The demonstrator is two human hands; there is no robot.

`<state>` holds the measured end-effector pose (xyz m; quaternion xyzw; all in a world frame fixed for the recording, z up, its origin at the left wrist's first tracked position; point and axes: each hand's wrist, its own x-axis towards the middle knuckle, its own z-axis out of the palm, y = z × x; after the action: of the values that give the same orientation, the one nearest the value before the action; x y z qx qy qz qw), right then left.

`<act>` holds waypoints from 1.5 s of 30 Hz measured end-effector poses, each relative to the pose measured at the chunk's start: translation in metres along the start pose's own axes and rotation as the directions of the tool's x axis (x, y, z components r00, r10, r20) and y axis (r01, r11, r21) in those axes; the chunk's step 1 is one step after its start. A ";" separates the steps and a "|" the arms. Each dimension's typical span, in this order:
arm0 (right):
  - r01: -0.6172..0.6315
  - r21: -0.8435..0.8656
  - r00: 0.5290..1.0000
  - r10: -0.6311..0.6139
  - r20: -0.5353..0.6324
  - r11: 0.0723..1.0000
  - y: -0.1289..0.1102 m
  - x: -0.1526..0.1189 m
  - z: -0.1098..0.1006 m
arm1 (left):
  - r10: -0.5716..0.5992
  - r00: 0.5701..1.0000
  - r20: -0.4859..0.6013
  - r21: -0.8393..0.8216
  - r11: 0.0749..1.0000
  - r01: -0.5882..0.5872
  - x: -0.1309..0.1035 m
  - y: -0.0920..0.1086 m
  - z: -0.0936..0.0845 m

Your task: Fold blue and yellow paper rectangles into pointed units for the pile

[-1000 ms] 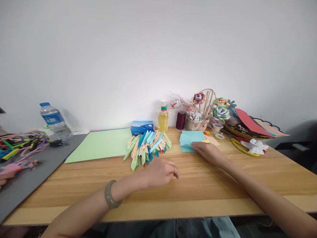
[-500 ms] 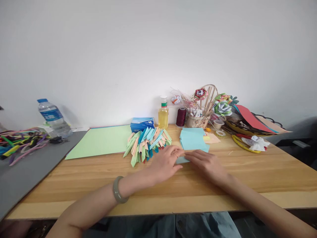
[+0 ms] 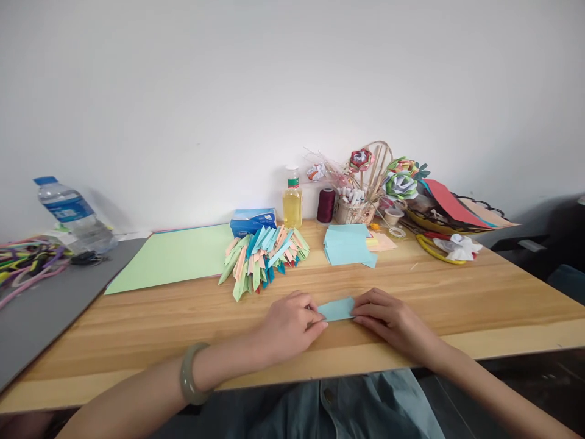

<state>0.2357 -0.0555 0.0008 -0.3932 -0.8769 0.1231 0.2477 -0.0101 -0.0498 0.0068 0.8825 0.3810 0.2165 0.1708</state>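
A narrow light-blue paper strip (image 3: 337,309) lies just above the wooden table (image 3: 192,332), between both hands. My left hand (image 3: 297,321) pinches its left end and wears a ring. At the right end, the fingers of my right hand (image 3: 384,315) are closed on the paper. Behind the hands is a stack of light-blue sheets (image 3: 347,245). A pile of folded paper pieces (image 3: 262,256) in green, peach and blue sits behind my left hand.
Green sheets (image 3: 173,256) lie at the left. Along the wall stand a tissue pack (image 3: 253,221), a bottle of yellow liquid (image 3: 292,204), a thread spool (image 3: 326,205) and a basket (image 3: 356,213) with paper flowers. A tilted water bottle (image 3: 75,213) is at the far left.
Both hands have moved nearer the table's front edge and slightly apart, so more of the blue strip shows between them. The camera view has shifted a little.
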 end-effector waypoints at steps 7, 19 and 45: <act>-0.257 0.162 0.965 0.245 0.094 0.953 -0.011 0.002 -0.002 | -0.142 0.989 0.034 -0.125 0.982 0.145 0.000 0.006 -0.005; -0.473 0.320 0.871 0.490 0.030 0.821 -0.009 0.000 0.007 | -0.357 0.932 0.061 -0.199 0.911 0.362 0.004 0.011 -0.008; -0.607 -0.077 0.793 0.596 -0.128 0.791 -0.023 0.008 0.022 | -0.361 0.931 0.052 -0.092 0.927 0.365 0.006 0.009 -0.006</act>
<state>0.2044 -0.0651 -0.0057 -0.6705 -0.6988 0.1260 0.2149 -0.0045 -0.0503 0.0172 0.7907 0.5233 0.1851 0.2582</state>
